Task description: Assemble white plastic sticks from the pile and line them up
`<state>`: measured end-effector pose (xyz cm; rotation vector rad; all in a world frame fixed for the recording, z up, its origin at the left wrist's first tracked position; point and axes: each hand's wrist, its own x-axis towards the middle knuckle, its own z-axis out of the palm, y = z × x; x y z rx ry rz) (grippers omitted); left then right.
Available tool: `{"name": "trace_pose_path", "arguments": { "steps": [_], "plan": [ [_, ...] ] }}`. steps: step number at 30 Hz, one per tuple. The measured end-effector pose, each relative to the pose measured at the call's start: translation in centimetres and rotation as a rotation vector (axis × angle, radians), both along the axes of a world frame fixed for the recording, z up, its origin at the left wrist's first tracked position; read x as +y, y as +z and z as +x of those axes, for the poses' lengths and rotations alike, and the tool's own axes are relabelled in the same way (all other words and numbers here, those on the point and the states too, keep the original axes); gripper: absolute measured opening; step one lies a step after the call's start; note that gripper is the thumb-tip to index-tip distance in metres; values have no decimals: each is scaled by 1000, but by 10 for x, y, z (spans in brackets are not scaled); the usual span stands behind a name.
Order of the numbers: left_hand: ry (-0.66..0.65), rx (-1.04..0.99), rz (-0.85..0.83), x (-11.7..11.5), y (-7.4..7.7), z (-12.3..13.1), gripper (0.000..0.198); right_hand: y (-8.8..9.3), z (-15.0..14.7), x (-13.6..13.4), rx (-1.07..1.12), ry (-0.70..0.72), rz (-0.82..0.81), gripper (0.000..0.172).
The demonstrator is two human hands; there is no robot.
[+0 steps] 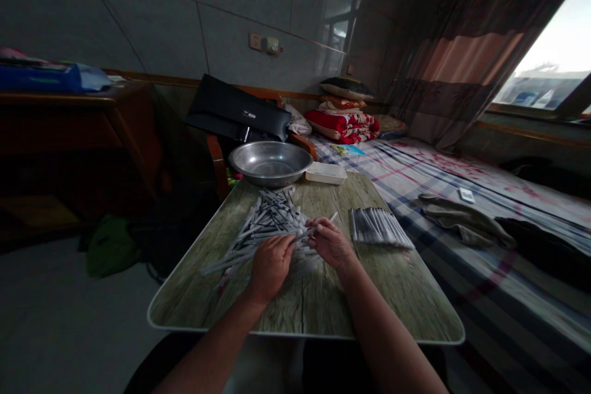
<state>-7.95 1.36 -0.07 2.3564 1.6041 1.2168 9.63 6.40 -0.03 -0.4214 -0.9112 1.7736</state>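
Both of my hands meet over the middle of a wood-patterned table (323,301). Between them is one thin, pale pen-like stick (305,234), tilted up toward the right. My left hand (272,263) pinches its lower left end, and my right hand (331,243) grips it near the upper right, where a white tip sticks out past the fingers. Behind and left of my hands lies a loose pile of similar white and dark sticks (272,215). On the right side of the table, more sticks lie side by side in a neat row (381,226).
A wide metal basin (271,161) and a shallow white tray (325,173) stand at the table's far edge. Behind them, a black case (237,112) rests on a wooden chair. A bed (415,178) with clothes and folded bedding runs along the right.
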Motion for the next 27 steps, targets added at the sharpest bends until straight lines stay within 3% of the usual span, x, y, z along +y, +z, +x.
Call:
{"name": "trace_pose_path", "arguments": {
  "steps": [4,10,12,17,19,27],
  "plan": [
    [-19,-103,-31,1,4,3,22,-2,2,1,67,89,-50,18],
    [-29,-378,-143,8,9,-2,16,-9,2,5,100,92,-106,20],
    [-53,-586,-234,14,9,-7,13,-11,2,6,124,89,-121,19],
    [-191,-1456,-631,21,6,-7,34,-15,3,9,206,69,-178,21],
    [-259,-1638,-731,18,5,2,31,-16,2,9,203,77,-185,21],
    [-337,-1799,-794,13,5,27,13,-17,6,9,138,68,-140,15]
  ]
}}
